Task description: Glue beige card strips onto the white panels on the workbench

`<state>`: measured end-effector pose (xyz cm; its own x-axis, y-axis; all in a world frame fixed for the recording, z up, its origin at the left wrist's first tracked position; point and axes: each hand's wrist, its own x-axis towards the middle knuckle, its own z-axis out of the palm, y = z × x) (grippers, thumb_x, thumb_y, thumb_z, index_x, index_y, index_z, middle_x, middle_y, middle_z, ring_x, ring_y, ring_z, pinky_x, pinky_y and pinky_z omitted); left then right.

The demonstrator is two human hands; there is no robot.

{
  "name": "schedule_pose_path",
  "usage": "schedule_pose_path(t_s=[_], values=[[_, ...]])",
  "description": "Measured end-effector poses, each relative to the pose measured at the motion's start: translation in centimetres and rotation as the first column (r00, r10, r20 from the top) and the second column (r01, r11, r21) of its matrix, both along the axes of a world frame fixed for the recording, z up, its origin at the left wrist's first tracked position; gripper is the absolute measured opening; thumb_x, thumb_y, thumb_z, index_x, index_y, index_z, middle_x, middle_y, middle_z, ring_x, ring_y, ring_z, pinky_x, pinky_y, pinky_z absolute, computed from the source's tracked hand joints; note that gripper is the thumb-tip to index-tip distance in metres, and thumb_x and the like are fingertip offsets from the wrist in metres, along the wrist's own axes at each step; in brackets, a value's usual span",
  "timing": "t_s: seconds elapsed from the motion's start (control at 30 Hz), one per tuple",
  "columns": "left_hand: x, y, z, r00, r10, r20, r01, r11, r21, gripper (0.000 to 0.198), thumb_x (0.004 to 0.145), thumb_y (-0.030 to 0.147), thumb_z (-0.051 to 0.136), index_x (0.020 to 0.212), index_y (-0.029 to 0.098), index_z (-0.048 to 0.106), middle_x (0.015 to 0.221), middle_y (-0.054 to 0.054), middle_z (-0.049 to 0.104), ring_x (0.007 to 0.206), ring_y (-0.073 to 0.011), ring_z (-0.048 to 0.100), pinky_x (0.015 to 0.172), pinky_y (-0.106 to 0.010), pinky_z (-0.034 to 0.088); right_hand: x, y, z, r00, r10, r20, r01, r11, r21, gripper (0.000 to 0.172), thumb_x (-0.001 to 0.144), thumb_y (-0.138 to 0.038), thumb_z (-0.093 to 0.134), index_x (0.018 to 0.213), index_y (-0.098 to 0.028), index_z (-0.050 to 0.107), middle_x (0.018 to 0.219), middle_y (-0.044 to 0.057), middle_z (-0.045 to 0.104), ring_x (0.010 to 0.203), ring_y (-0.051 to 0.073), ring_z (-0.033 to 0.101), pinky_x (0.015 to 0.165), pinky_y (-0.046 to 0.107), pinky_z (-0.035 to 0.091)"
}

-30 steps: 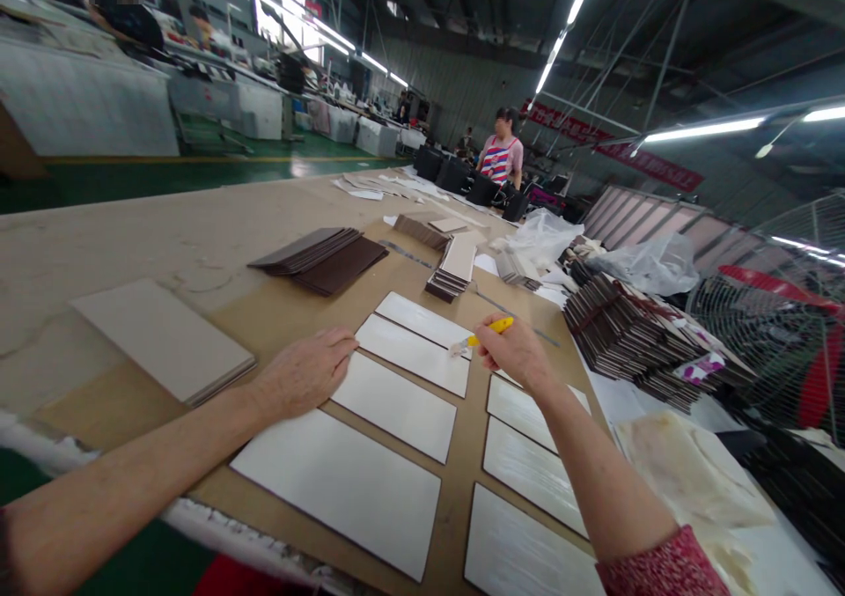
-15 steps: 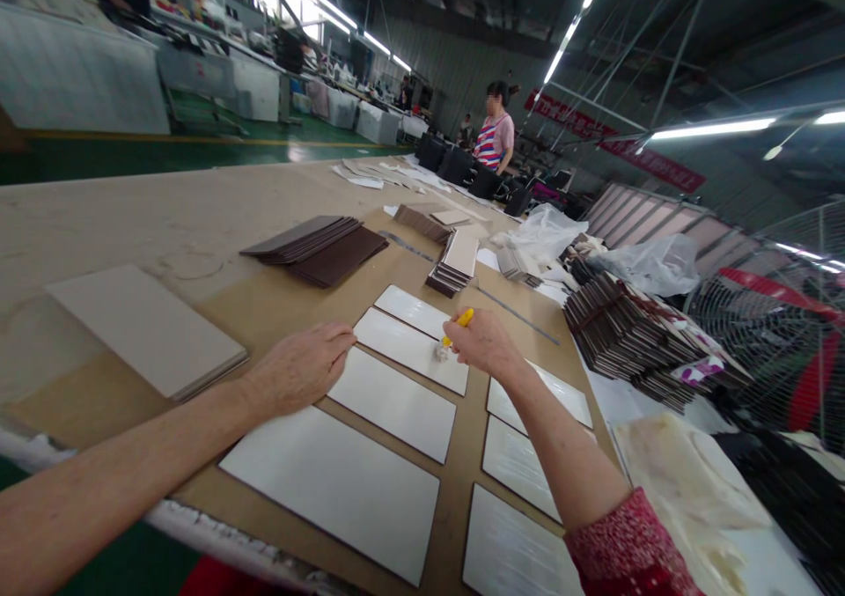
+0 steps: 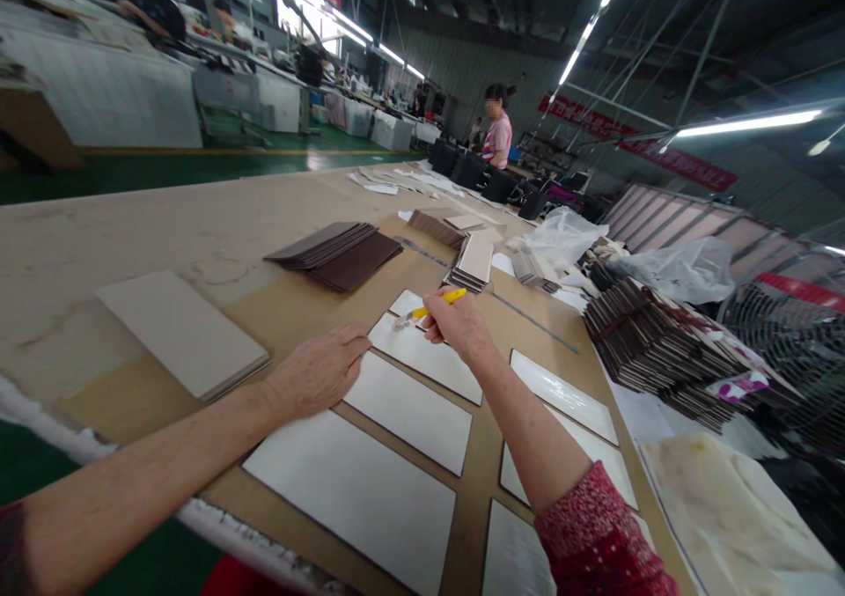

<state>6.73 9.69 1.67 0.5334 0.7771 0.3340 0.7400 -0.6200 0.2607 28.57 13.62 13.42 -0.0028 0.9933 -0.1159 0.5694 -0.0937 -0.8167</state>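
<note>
My right hand [image 3: 459, 321] is closed around the yellow handle of a small brush [image 3: 415, 312]. Its pale, wet-looking tip touches a narrow white panel [image 3: 432, 356] near that panel's far left end. My left hand [image 3: 330, 369] lies low on the table with its fingers together, fingertips against the same panel's left corner; the thumb is hidden. Nearer to me are a wider white panel [image 3: 413, 411] and a large white panel [image 3: 363, 495]. Beyond the brush, another narrow panel [image 3: 406, 302] is partly covered by my right hand. Shiny, streaked panels [image 3: 561, 393] lie under and beside my right forearm.
Dark brown boards [image 3: 349, 257] are fanned out on the table. Grey boards [image 3: 185, 332] lie at left, and a stack of narrow strips [image 3: 473, 260] stands ahead. A metal ruler [image 3: 534, 319] lies at right, near tall brown stacks [image 3: 650, 341]. A person [image 3: 498, 134] stands beyond.
My right hand has moved the brush leftward along the narrow panel, from its right part to its far left end. My left hand stays at the panel's corner. The view has shifted slightly.
</note>
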Motion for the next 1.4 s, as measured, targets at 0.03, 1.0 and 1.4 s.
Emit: schedule_pose_path(t_s=[0.03,1.0,1.4], values=[[0.0,0.0,0.0,1.0,0.005,0.001,-0.005,1.0,-0.006,0.03,0.098,0.02,0.039,0.117,0.018,0.063,0.119,-0.011,0.064,0.111,-0.0253,0.062,0.101,-0.041,0.051,-0.2,0.0,-0.4,1.0,-0.002,-0.018,0.002,1.0,-0.003,0.011,0.09,-0.024,0.051,0.084,-0.02,0.06,0.061,-0.003,0.067,0.048,0.011,0.065,0.044,0.017,0.052],[-0.1,-0.2,0.2,1.0,-0.005,0.002,0.005,1.0,0.0,0.026,0.094,0.016,0.041,0.109,0.018,0.062,0.113,-0.012,0.065,0.11,-0.0274,0.062,0.101,-0.044,0.05,6.1,-3.6,0.0,0.978,-0.048,0.204,0.087,0.978,-0.188,0.032,0.1,-0.041,0.063,0.083,-0.014,0.065,0.061,-0.005,0.062,0.048,0.01,0.061,0.049,0.023,0.054],[-0.2,0.1,-0.4,1.0,-0.008,-0.015,0.008,1.0,0.029,0.026,0.094,0.019,0.039,0.109,0.017,0.06,0.113,-0.012,0.064,0.109,-0.0282,0.061,0.102,-0.045,0.048,11.9,-6.7,1.6,0.954,-0.139,0.266,0.159,0.986,-0.057,0.016,0.087,-0.02,0.054,0.074,-0.017,0.062,0.056,-0.001,0.065,0.043,0.012,0.06,0.044,0.019,0.046]])
